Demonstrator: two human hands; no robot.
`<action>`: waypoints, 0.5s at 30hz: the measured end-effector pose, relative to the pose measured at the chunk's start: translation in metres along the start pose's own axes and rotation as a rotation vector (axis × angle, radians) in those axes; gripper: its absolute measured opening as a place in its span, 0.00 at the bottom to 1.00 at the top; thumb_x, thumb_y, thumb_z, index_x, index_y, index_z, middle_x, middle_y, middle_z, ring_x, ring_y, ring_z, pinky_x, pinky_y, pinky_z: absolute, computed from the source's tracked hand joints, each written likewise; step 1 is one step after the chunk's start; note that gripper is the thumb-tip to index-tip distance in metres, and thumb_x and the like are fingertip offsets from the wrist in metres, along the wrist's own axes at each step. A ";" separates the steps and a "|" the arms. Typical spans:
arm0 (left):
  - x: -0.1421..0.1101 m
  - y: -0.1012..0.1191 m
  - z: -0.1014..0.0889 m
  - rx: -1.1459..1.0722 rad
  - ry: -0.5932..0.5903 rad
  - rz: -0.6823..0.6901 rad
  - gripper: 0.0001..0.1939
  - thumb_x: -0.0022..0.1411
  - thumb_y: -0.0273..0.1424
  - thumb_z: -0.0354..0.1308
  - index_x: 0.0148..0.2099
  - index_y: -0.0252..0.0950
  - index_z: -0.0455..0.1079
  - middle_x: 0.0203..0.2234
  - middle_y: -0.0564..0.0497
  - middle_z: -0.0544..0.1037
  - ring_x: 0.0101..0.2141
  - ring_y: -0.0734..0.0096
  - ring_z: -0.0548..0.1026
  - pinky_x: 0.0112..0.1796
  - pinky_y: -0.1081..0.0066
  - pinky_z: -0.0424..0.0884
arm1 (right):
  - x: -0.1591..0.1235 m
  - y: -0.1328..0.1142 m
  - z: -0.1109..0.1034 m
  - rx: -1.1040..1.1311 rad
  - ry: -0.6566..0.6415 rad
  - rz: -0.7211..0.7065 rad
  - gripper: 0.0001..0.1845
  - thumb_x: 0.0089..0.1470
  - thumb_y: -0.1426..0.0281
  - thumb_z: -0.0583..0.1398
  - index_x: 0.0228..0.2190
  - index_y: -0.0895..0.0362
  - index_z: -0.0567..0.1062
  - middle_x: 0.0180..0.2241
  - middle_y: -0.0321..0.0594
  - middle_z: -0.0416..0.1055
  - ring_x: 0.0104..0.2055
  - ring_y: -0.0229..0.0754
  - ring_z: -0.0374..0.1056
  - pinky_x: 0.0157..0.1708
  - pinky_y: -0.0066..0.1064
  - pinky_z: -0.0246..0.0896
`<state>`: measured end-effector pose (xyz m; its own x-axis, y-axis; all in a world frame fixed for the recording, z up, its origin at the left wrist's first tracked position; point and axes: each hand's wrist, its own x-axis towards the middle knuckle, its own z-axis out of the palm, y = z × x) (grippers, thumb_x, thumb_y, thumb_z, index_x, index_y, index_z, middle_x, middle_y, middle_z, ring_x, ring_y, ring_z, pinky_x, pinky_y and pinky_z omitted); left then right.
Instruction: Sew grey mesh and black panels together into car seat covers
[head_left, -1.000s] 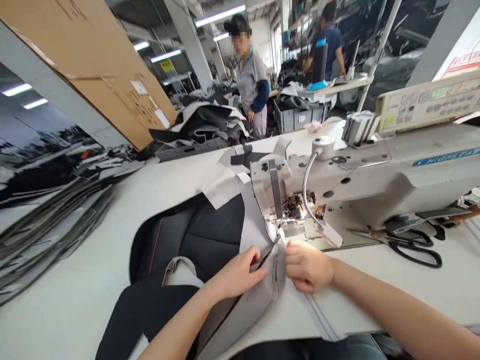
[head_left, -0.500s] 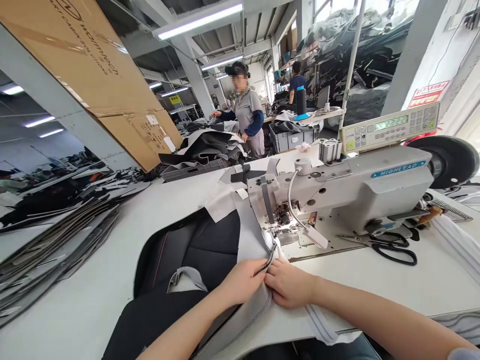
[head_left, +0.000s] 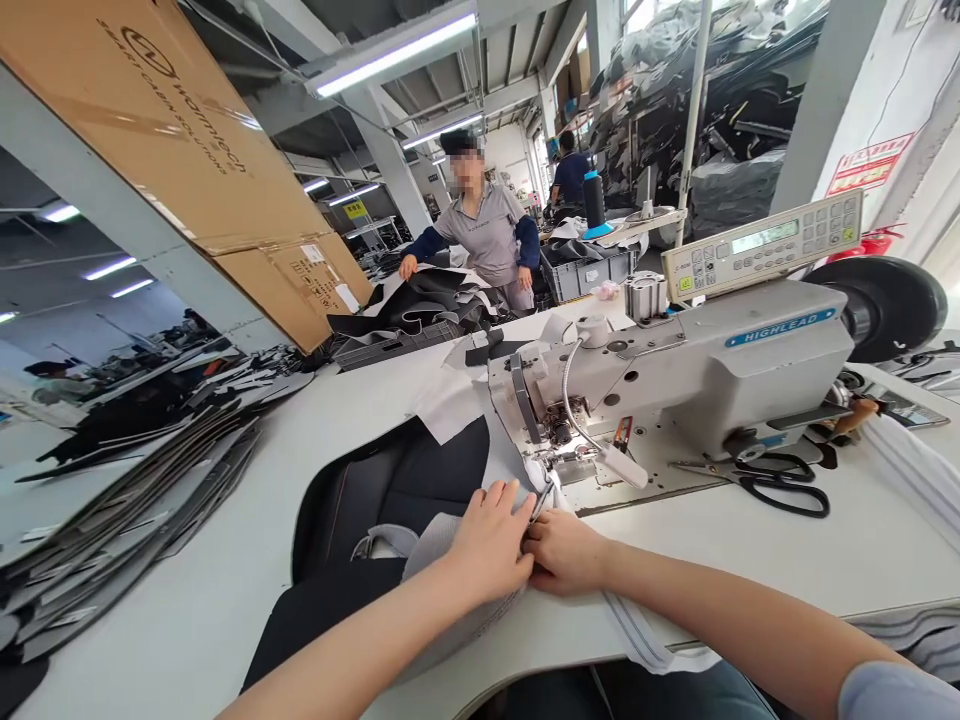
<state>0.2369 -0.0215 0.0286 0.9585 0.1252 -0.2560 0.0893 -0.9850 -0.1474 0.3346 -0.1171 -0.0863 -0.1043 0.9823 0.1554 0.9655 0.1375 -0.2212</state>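
Observation:
A black-and-grey seat cover (head_left: 431, 478) lies on the white table, its grey edge running up to the needle area of the sewing machine (head_left: 637, 375). My left hand (head_left: 491, 540) grips the grey fabric near that edge, fingers bent over it and slightly apart. Close beside it, almost touching, my right hand (head_left: 566, 552) is closed on the seam edge just in front of the presser foot. What lies under its fingers is partly hidden. A white strip with dark lines (head_left: 637, 635) hangs from below my right hand over the table's front edge.
Black-handled scissors (head_left: 784, 485) lie right of the needle area. Stacked fabric pieces (head_left: 172, 490) cover the left side. Behind the table, a co-worker (head_left: 484, 235) touches a fabric pile (head_left: 420, 305). A large cardboard box (head_left: 187, 140) stands back left; a thread cone (head_left: 595, 205) is behind the machine.
My hands have come together near the seam, and the left has moved onto the grey fabric, which now bunches up. The view swung slightly. The co-worker turned and put a hand on the pile.

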 end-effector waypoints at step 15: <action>-0.008 -0.009 0.015 0.054 0.086 -0.174 0.11 0.67 0.30 0.45 0.44 0.33 0.67 0.41 0.43 0.71 0.44 0.55 0.69 0.43 0.59 0.65 | -0.011 0.001 -0.005 0.072 -0.005 0.036 0.16 0.55 0.56 0.60 0.30 0.58 0.75 0.29 0.39 0.74 0.31 0.40 0.67 0.33 0.30 0.57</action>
<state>0.2247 -0.0120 0.0176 0.9497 0.2801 -0.1400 0.2431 -0.9414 -0.2339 0.3382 -0.1280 -0.0839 -0.0713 0.9874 0.1413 0.9489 0.1108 -0.2954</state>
